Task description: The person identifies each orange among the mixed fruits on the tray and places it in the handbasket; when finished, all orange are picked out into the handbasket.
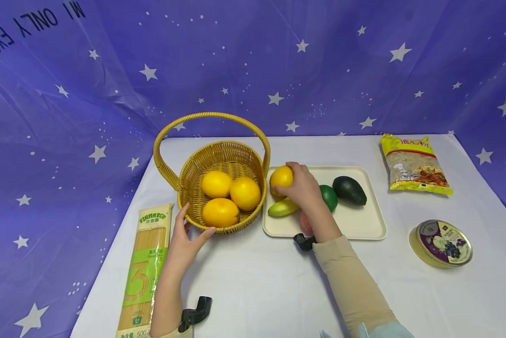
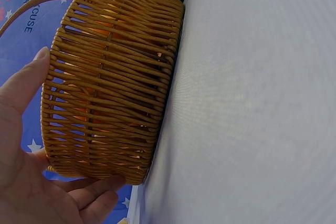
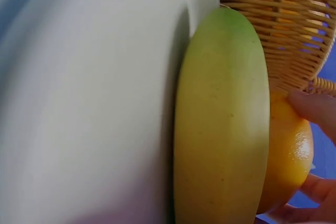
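My left hand point(image 1: 185, 246) holds the near left side of the wicker basket point(image 2: 113, 82), thumb at the rim and fingers bent along the wall. Three oranges point(image 1: 216, 184) lie inside the basket. At the left end of the cream tray point(image 1: 362, 227), my right hand point(image 1: 301, 188) grips another orange point(image 1: 281, 178) between thumb and fingers. In the right wrist view that orange point(image 3: 291, 150) shows partly behind a banana point(image 3: 223, 114). The banana point(image 1: 283, 207) lies on the tray just below this hand. A green round fruit point(image 1: 329, 198) and a pinkish one point(image 1: 306, 223) are partly hidden by the right forearm.
An avocado point(image 1: 349, 190) lies on the tray's right half. Left of the basket is a spaghetti pack point(image 1: 144, 272). A yellow-topped food bag point(image 1: 415, 164) and an oval tin point(image 1: 443, 244) sit on the right of the white table. Starry blue cloth point(image 1: 253, 70) hangs behind.
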